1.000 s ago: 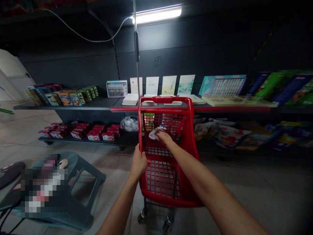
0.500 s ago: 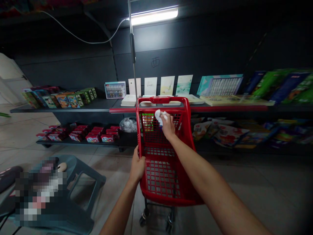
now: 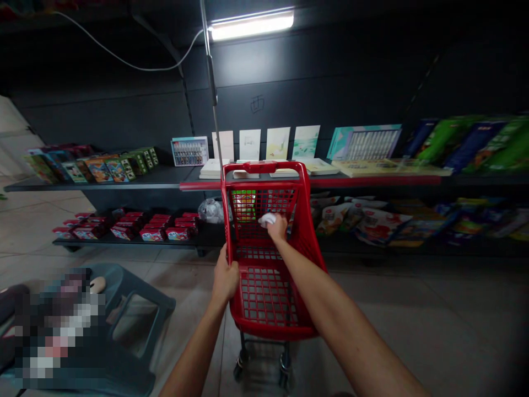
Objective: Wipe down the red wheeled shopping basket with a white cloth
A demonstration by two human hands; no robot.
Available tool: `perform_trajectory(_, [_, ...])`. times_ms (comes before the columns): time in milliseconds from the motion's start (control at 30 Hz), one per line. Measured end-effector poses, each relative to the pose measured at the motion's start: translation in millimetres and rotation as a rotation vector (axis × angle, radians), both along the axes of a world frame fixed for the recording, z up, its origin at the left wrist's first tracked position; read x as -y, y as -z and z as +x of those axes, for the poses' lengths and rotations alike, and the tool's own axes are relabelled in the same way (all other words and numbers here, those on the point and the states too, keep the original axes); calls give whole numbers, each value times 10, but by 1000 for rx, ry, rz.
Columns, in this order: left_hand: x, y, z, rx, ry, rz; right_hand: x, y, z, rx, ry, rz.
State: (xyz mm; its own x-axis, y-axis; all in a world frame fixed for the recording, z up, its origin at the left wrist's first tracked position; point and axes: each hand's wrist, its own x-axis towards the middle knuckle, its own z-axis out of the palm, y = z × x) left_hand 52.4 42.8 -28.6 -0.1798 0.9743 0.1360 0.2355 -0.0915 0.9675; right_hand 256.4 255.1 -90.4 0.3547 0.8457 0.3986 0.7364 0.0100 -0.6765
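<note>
Evidently the left hand (image 3: 226,277) curls round the side rim of the red shopping cart (image 3: 254,270) to steady it, freeing the right hand (image 3: 279,226) to reach inside. Its fingers bunch a white cloth (image 3: 266,219), probably for firm grip, near the lattice end; contact I can't tell.

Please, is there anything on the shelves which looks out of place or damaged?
Crumpled clear plastic lies on the lower shelf beside the red boxes, odd because those are stacked in rows. A scrawled mark on the back panel also looks unusual. I see no damage.
</note>
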Motion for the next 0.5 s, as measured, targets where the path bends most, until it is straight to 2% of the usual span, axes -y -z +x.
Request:
perform_trajectory(33, [9, -18, -8, -9, 1, 3, -74, -154, 13, -41, 49, 51])
perform_trajectory(100, [28, -52, -28, -28, 6, 1, -204, -504, 47, -94, 118, 248])
perform_trajectory(167, [43, -75, -53, -40, 11, -10, -283, -832, 89, -49, 153, 397])
perform_trajectory(233, [50, -84, -79, -44, 3, -27, -292, -1040, 125, 50, 157, 409])
perform_trajectory(267, [51, -87, -90, -44, -10, -36, -272, -1079, 134, 99, 147, 368])
perform_trajectory(300, [52, -90, -99, -46, -24, -46, -241, -1073, 136, 140, 130, 313])
perform_trajectory(367, [58, -102, -111, -63, -43, -65, -164, -948, 113, 191, 92, 201])
perform_trajectory(500, [92, -151, -126, -153, -8, -105, -45, -527, 0, 193, 77, 74])
